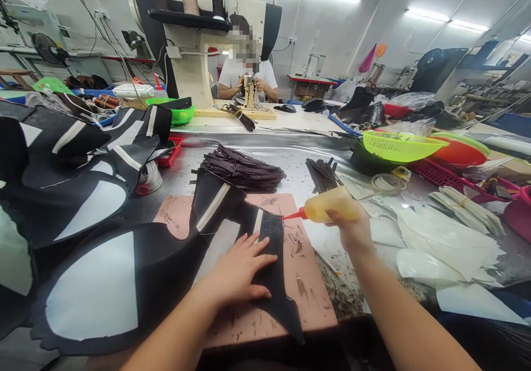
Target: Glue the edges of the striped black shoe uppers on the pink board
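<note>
My left hand [238, 268] lies with its fingers spread on a black shoe-upper piece [271, 249] that has white strips and a grey patch. The piece rests partly on a pink board [307, 282]. My right hand [350, 221] is wrapped round a yellow glue bottle [327, 205], tilted on its side. Its red nozzle points left, its tip at the upper right edge of the black piece. A larger black piece with a white oval [95, 288] spreads to the left.
Dark strips [243, 169] are piled behind the board, with a smaller bundle [323, 174] to their right. White sheets [448, 244] and a yellow-green basket [402, 147] are at right. Across the table a person [267, 81] sits behind a sewing machine [188, 67].
</note>
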The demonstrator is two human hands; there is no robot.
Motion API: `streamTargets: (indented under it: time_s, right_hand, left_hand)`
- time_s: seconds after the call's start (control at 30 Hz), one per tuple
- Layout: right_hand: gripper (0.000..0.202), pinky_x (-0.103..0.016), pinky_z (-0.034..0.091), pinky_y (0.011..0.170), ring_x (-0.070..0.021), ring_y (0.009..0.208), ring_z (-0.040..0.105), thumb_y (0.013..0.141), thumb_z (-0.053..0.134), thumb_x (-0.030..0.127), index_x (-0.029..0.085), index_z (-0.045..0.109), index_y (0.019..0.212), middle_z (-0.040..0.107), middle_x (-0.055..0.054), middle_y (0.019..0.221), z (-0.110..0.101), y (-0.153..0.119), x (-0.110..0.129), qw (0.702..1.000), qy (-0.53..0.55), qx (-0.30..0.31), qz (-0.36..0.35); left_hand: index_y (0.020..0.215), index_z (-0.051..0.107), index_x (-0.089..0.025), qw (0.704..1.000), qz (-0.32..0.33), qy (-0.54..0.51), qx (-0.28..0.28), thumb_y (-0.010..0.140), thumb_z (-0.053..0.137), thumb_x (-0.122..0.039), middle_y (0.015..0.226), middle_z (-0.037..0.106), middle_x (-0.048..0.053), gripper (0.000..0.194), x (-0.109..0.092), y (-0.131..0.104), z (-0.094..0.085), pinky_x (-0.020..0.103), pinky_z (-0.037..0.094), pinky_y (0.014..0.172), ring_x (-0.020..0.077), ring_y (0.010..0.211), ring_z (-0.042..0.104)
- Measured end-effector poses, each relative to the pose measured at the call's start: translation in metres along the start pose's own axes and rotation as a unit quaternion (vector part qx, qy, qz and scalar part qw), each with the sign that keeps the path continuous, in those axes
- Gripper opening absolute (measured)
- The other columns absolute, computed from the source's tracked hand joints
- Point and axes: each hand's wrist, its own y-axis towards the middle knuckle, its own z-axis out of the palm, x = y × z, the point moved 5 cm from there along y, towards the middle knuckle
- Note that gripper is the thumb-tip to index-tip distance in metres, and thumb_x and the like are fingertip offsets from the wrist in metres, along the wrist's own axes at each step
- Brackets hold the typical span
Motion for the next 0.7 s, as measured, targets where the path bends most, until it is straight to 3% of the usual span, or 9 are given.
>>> streamTargets:
  time_s: [0.7]
  right_hand:
    - [0.055, -0.026, 0.050, 0.038, -0.0167, 0.061, 0.057, 0.047, 0.078, 0.050, 0.014, 0.054, 0.081, 0.056, -0.002, 0.074, 0.000, 0.000, -0.020, 0.998, -0.008, -0.048, 0.044]
  left_hand:
    - [0.127, 0.046, -0.032, 0.999, -0.019, 0.029, 0.040, 0.068, 0.069, -0.043, 0.147, 0.020, 0.003, 0.064, 0.001, 0.000, 0.003, 0.048, 0.013, 0.111, 0.0268, 0.136, 0.012]
